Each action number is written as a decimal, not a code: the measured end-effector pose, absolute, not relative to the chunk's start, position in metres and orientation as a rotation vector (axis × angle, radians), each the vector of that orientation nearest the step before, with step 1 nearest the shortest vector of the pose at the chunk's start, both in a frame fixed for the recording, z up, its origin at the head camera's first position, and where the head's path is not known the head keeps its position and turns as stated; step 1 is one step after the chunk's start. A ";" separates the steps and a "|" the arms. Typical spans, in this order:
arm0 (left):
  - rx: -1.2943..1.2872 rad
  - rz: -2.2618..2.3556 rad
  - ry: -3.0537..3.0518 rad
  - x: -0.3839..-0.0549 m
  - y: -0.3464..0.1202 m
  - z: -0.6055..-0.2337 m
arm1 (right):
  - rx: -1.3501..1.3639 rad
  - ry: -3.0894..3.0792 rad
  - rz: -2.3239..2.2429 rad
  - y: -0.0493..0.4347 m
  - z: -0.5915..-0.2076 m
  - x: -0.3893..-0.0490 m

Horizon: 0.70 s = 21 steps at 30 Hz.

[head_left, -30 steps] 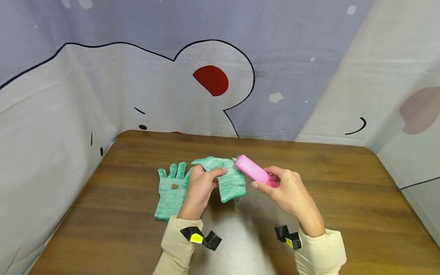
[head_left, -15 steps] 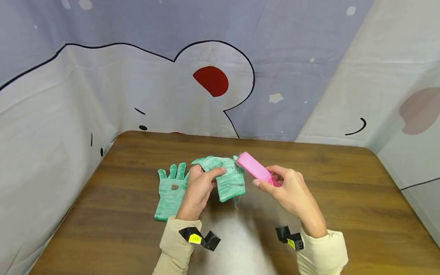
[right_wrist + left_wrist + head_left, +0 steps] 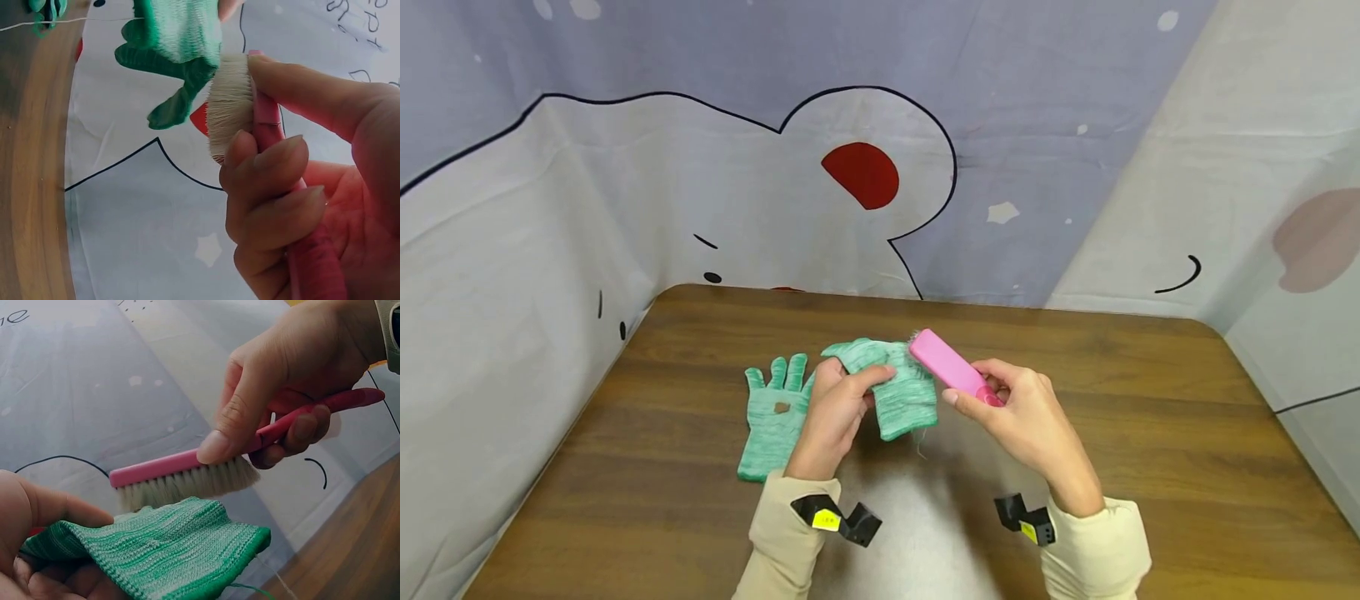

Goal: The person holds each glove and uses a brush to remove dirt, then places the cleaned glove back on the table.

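Note:
My left hand [image 3: 833, 417] grips a green knitted glove [image 3: 908, 407] above the table, thumb on top. The glove's cuff points toward me and a loose thread hangs from it. My right hand [image 3: 1037, 421] holds a pink soft-bristled brush [image 3: 946, 362] by its handle, thumb along the back of the head. In the left wrist view the pale bristles [image 3: 187, 484] face down, right at the knit surface. The right wrist view shows the bristles [image 3: 230, 106] beside the glove's fabric and limp fingers [image 3: 172, 109]. Part of the held glove is hidden under my left hand.
A second green glove [image 3: 771, 442] lies flat on the wooden table [image 3: 625, 467], left of my left hand and partly behind it. A small brown piece [image 3: 782, 407] shows on its palm. A patterned cloth backdrop [image 3: 730, 192] stands behind the table.
The brush moved slightly up and right, away from the glove's middle, then back left across its edge. My left hand and the held glove stay nearly still.

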<state>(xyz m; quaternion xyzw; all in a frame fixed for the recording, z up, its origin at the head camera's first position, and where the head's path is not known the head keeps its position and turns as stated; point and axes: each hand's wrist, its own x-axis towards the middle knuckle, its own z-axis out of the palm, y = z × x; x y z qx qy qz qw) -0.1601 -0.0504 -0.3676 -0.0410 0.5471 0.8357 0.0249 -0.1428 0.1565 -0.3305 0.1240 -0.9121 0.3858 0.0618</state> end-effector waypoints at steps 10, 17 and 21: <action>-0.034 2.640 1.605 -0.160 -0.051 -0.367 | 0.324 -2.825 1.131 0.163 -0.331 -0.145; -0.019 2.692 1.549 -0.161 -0.051 -0.368 | 0.320 -2.833 1.078 0.168 -0.331 -0.146; -0.024 2.686 1.537 -0.160 -0.051 -0.367 | 0.324 -2.857 1.065 0.171 -0.331 -0.146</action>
